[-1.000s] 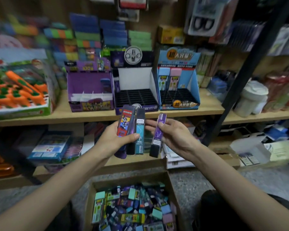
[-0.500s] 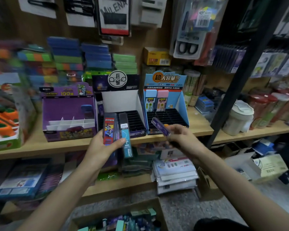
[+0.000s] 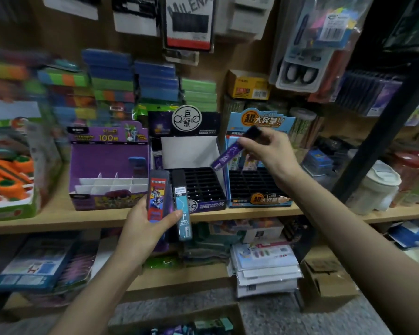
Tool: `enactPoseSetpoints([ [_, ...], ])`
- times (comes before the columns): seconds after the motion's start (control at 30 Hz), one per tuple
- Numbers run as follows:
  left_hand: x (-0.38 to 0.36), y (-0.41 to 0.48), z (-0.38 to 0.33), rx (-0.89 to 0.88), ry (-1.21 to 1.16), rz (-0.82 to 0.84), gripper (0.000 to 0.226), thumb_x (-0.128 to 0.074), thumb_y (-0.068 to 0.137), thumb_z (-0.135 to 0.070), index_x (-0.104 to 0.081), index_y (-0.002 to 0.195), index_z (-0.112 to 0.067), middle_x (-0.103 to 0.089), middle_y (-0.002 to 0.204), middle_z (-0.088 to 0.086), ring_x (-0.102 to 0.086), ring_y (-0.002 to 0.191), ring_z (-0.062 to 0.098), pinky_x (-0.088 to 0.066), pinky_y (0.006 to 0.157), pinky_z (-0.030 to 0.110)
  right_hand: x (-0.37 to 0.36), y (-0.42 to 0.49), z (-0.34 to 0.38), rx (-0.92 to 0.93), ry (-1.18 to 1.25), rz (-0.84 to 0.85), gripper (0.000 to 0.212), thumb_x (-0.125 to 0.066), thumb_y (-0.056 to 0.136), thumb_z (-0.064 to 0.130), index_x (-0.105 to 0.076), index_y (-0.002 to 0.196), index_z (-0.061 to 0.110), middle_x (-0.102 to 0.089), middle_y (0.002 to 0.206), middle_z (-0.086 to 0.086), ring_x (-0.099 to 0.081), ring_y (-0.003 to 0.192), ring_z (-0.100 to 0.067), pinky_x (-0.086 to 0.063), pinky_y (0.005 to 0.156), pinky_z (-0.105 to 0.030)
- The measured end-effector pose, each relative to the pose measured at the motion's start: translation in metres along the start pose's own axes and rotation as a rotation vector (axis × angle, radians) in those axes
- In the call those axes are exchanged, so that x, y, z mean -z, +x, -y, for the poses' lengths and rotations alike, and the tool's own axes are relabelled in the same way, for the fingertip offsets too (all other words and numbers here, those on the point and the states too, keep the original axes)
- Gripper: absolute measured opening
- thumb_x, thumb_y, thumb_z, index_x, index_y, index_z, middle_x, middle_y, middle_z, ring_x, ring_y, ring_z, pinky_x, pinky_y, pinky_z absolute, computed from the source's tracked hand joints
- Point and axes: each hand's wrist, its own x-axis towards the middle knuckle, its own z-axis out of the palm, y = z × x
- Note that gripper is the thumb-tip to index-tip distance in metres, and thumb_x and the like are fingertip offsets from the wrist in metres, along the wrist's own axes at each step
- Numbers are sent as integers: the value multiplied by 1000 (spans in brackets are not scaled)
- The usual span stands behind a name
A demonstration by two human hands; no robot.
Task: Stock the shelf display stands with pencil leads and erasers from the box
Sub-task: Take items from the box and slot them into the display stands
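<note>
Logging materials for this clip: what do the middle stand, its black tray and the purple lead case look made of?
Stand: printed cardboard, matt; flat folded panels with creased edges. Tray: probably moulded plastic, faintly shiny; regular grid of small slots. Lead case, pinched by the right hand: likely hard plastic with a printed purple label; rigid straight shape, but blur leaves the finish open.

left hand gripping, right hand raised, pinching

Shelf: pale wood, matt. Purple stand: printed card, semi-gloss. Red lead case, purple lead case: glossy plastic. Box: raw cardbd.
</note>
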Motion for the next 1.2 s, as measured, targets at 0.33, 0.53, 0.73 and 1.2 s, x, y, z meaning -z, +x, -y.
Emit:
enactPoseSetpoints([
  [0.33, 45, -1, 1, -11, -22, -82, 26, -75, 76, -13, -59, 95, -19, -69, 67, -9, -59, 49, -2, -45, 45, 19, -116, 49, 4, 84, -264, 296, 25, -64, 88, 10, -57, 102, -10, -64, 91, -31, -66, 76, -35, -55, 64, -45],
  [0.53, 58, -3, 5, -29, -7, -69, 25, -76, 73, -17, -57, 88, -24, -67, 59, -16, -60, 45, 0, -41, 39, 12, -131, 50, 1, 95, -289, 441, 19, -58, 91, 5, -57, 107, -4, -64, 88, -25, -58, 69, -25, -52, 65, -42],
  [0.73, 68, -4, 5, -47, -6, -91, 29, -78, 71, -15, -61, 93, -23, -73, 78, -15, -68, 66, 1, -48, 49, 11, -137, 60, -4, -15, -245, 443, 15, -61, 89, 4, -57, 91, -11, -62, 80, -27, -61, 66, -24, -54, 74, -44],
  [1.2, 58, -7, -6, -25, -51, -67, 25, -75, 76, -16, -57, 91, -25, -67, 63, -16, -59, 44, 1, -41, 37, 13, -143, 24, 5, 97, -556, 271, 40, -51, 96, 33, -58, 69, 5, -68, 73, -14, -65, 68, -26, -50, 65, -33],
])
